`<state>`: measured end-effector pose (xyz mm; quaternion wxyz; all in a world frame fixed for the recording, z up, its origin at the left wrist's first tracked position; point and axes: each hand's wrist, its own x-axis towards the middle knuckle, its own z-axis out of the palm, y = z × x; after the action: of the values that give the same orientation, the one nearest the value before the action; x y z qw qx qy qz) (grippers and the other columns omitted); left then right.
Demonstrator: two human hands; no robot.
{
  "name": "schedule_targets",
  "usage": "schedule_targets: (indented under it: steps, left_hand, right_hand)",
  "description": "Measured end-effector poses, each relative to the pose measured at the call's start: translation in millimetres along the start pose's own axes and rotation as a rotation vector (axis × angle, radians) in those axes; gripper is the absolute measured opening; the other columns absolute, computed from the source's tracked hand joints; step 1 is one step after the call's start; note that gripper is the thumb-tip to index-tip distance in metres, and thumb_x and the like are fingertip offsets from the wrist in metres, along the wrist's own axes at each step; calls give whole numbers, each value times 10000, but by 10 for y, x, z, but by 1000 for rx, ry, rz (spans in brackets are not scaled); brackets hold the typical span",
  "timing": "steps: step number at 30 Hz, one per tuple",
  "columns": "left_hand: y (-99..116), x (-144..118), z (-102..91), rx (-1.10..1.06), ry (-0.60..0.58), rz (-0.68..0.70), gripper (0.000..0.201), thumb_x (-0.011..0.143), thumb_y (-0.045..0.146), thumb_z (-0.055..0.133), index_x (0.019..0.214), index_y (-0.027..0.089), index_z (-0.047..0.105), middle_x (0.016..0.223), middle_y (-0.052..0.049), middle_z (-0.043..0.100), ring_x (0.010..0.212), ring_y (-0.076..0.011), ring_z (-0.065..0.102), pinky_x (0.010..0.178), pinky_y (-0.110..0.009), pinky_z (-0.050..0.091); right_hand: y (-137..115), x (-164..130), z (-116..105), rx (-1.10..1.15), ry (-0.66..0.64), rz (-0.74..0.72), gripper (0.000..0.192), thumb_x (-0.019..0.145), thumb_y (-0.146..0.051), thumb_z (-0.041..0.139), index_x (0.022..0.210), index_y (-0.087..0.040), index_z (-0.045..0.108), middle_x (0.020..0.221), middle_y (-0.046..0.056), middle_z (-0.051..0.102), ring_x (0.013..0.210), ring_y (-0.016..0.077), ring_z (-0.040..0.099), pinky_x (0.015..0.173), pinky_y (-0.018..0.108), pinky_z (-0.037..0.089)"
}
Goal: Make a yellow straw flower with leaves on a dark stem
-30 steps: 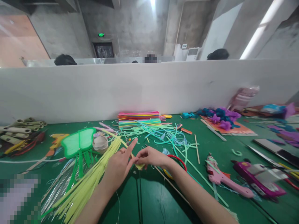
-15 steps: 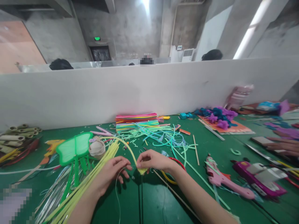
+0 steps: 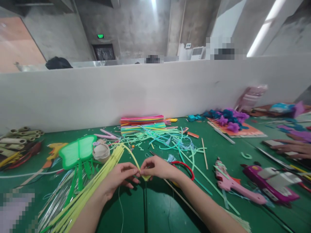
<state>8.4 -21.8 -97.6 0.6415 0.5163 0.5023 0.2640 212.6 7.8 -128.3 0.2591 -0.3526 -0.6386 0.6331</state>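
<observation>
Green bench (image 3: 155, 207) at frame centre: a yellow strip (image 3: 132, 156) is pinched by left hand (image 3: 119, 176) and right hand (image 3: 157, 166), fingers closed; slippage is likely if grip is loosened.
</observation>
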Motion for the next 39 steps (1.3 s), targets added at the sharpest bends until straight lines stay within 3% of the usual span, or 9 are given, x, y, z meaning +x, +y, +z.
schedule_targets:
  steps: [11, 31, 35, 39]
  left_hand:
    - [-53, 27, 104, -110, 57, -84, 445, 632, 382, 818, 914, 148, 566, 870, -128, 756, 851, -231, 722, 687, -288, 550]
    - [-135, 53, 63, -182, 34, -63, 371, 654, 289, 821, 898, 140, 585, 816, -117, 761, 777, -198, 733, 671, -239, 558]
    - [-116, 42, 47, -194, 52, -45, 412, 676, 294, 809, 966, 145, 557, 828, -121, 762, 780, -196, 731, 699, -261, 561]
    - [-94, 39, 46, -184, 79, -32, 417, 688, 292, 798, 1006, 134, 578, 817, -105, 760, 776, -184, 726, 709, -260, 561]
  right_hand:
    - [21, -9, 3, -5, -16, -28, 409, 677, -489, 752, 899, -158, 660, 780, -9, 632, 622, 100, 607, 566, 223, 505]
    - [-49, -52, 33, -9, -38, -51, 424, 675, -513, 749, 886, -158, 652, 793, -6, 625, 678, 118, 614, 657, 275, 547]
    - [-71, -51, 56, 6, 13, -53, 466, 734, -570, 676, 960, -166, 631, 889, 10, 618, 658, 112, 625, 624, 275, 559]
    - [-64, -65, 2, 42, -34, 35, 499, 795, -618, 585, 990, -159, 570, 805, 13, 640, 544, 99, 632, 550, 242, 528]
